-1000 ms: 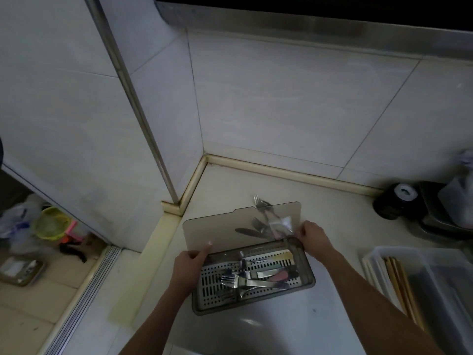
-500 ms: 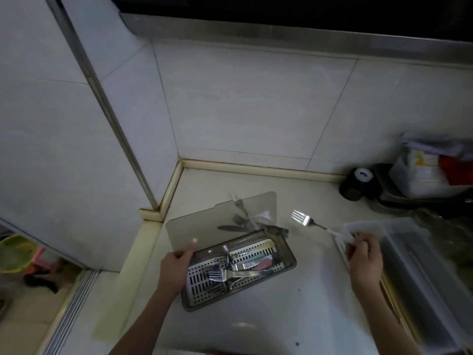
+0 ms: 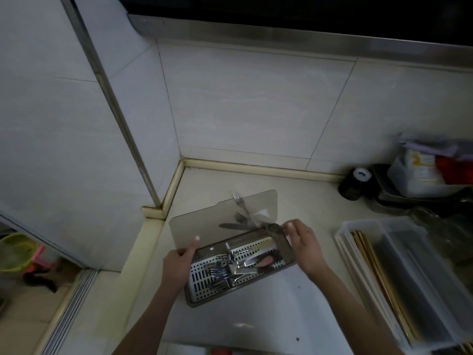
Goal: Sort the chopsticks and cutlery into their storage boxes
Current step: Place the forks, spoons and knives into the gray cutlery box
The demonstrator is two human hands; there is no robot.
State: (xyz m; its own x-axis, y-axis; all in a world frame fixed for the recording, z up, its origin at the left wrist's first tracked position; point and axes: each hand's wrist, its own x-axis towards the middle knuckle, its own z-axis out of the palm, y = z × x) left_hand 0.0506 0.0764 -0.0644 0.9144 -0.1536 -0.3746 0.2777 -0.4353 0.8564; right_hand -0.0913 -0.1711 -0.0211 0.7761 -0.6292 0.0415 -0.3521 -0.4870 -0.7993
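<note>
A grey cutlery box with a perforated metal tray sits on the counter. Several forks and knives lie in it. My left hand grips its tinted clear lid and holds it upright. Behind the lid, a fork and other cutlery stick up. My right hand is over the box's right end with thumb and forefinger close together; I see nothing between them. To the right stands a clear storage box holding chopsticks.
A black jar and a dark tray with a plastic container stand at the back right. Tiled walls close the corner behind the box. The counter's left edge drops to the floor, where a green basket sits.
My right hand held a fork near the chopstick box half a second ago. It has come back to the cutlery box's right end, and that fork no longer shows in it. The left hand keeps the lid up.
</note>
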